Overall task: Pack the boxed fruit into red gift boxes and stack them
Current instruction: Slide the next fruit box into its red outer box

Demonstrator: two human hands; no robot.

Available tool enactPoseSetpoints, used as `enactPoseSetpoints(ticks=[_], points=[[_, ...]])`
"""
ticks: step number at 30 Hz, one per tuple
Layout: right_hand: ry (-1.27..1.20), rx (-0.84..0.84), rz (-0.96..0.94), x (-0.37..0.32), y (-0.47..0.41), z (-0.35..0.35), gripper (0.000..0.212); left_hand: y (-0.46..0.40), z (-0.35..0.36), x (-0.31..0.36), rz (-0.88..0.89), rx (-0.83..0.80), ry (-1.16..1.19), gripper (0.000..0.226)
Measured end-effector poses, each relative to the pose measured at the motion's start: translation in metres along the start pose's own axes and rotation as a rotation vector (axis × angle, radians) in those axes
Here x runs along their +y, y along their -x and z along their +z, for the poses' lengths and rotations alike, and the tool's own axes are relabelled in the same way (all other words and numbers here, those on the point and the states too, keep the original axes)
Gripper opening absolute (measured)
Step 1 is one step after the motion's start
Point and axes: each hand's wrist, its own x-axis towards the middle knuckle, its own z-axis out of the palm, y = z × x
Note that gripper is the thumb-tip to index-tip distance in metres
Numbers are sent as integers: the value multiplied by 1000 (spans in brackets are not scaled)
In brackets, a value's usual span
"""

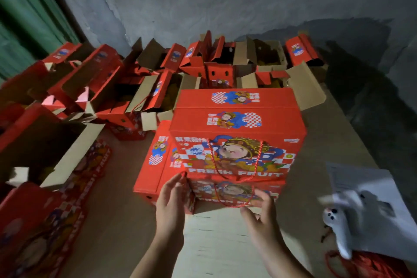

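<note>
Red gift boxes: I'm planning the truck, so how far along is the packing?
Done: a closed top box sits stacked on a lower box. In hand: the left hand and right hand touch that lower box. Left: many open boxes behind.

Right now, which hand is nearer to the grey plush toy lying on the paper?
The right hand. It is at the lower box's front, with the grey plush toy off to its right. The left hand is at that box's left corner, farther from the toy.
</note>
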Motion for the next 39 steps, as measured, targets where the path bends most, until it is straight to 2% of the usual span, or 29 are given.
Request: enactPoseSetpoints(ticks=[2, 4, 11, 19, 23, 26, 29, 32, 34, 36, 38, 39], points=[[29, -197, -29, -17, 6, 19, 30, 4, -17, 0, -10, 2, 1, 28], [46, -344, -51, -34, 10, 39, 27, 9, -36, 5, -22, 11, -20, 26], [102, -610, -202, -66, 34, 155, 33, 13, -125, 44, 27, 98, -25, 28], [238, -859, -303, -82, 82, 333, 48, 2, -280, 89, 223, 239, -326, 25], [225, -797, -323, -102, 92, 417, 50, -15, -364, 120, 303, 335, -345, 23], [91, -688, -282, -124, 90, 461, 50, -38, -414, 132, 320, 339, -505, 19], [213, -729, -187, -134, 100, 484, 94, -65, -455, 123, 203, 243, -919, 32], [285, -750, -75, -136, 121, 498, 111, -82, -473, 104, -47, 73, -1119, 65], [246, -684, -48, -135, 129, 503, 110, -84, -484, 88, -99, 38, -1262, 82], [217, -607, 34, -127, 130, 499, 102, -84, -496, 80, -86, 98, -1286, 79], [157, -518, 235, -115, 130, 486, 83, -85, -503, 77, -52, 152, -1279, 80], [68, -478, 360, -108, 132, 476, 66, -86, -504, 77, -52, 154, -1276, 83]])
